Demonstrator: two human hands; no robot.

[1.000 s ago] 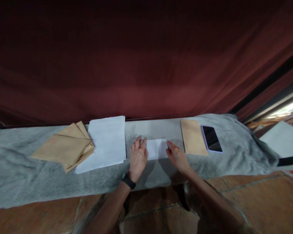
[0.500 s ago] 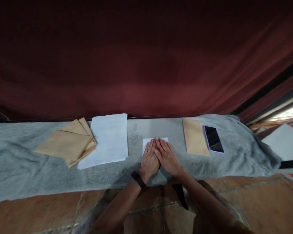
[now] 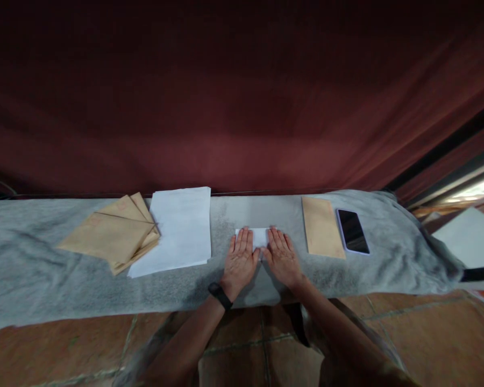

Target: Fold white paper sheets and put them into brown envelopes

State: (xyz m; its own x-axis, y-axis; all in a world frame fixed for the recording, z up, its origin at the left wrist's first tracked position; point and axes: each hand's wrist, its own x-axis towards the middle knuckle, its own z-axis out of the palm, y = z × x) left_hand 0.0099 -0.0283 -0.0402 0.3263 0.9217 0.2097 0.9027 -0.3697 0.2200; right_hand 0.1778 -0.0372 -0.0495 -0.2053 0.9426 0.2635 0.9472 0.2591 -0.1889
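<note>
A small piece of folded white paper (image 3: 260, 236) lies on the grey cloth under my hands, its middle showing between them. My left hand (image 3: 241, 260) presses flat on its left part, fingers stretched out and pointing away from me. On the right part rests my right hand (image 3: 281, 258), also flat with the fingers extended. The thumbs point inward and nearly meet at the paper's near edge. Both palms hide much of the paper. A black band (image 3: 220, 295) circles my left wrist.
Left of my hands lies a stack of white sheets (image 3: 181, 231), overlapped by several fanned brown envelopes (image 3: 108, 234). On the right are a single brown envelope (image 3: 323, 227) and a phone (image 3: 353, 231). A dark red curtain (image 3: 242, 118) hangs behind the cloth-covered surface (image 3: 177, 293).
My hands have slid apart from the paper's middle, the left one leftward and the right one rightward. The paper's centre is now uncovered.
</note>
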